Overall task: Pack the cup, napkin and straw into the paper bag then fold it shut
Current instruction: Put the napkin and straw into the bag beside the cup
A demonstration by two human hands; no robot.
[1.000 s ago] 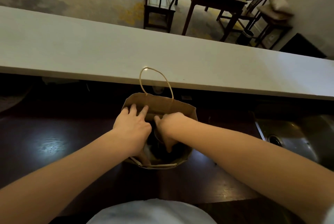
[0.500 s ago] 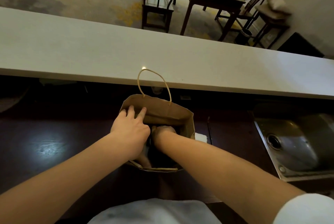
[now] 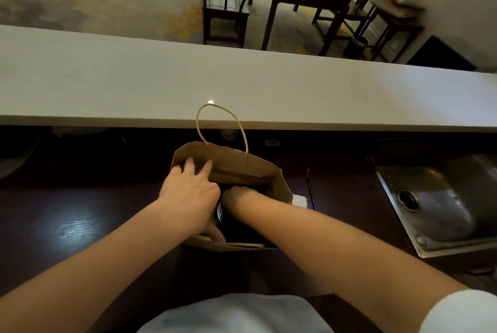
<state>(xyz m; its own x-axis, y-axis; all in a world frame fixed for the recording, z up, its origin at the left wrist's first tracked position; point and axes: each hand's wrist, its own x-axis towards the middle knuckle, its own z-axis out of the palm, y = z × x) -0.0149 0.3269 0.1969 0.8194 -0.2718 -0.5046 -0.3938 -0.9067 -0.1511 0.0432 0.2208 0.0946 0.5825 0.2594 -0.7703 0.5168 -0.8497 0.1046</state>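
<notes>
A brown paper bag (image 3: 242,168) stands open on the dark counter, its twine handle upright at the back. My left hand (image 3: 189,194) grips the bag's left side, fingers spread on the inner far wall and thumb at the near rim. My right hand (image 3: 236,195) is sunk inside the bag, curled over a dark cup (image 3: 220,214) of which only a ribbed rim shows. A white napkin (image 3: 300,201) lies on the counter just right of the bag. Beside the napkin is a thin dark straw (image 3: 309,187).
A steel sink (image 3: 441,206) is set into the counter at the right. A raised pale bar top (image 3: 242,85) runs across just behind the bag. Wooden chairs and a table stand on the floor beyond it.
My right hand has gone from the bag's mouth down deep inside it with the cup. The napkin and straw have come into sight at the bag's right. My left hand stays on the bag.
</notes>
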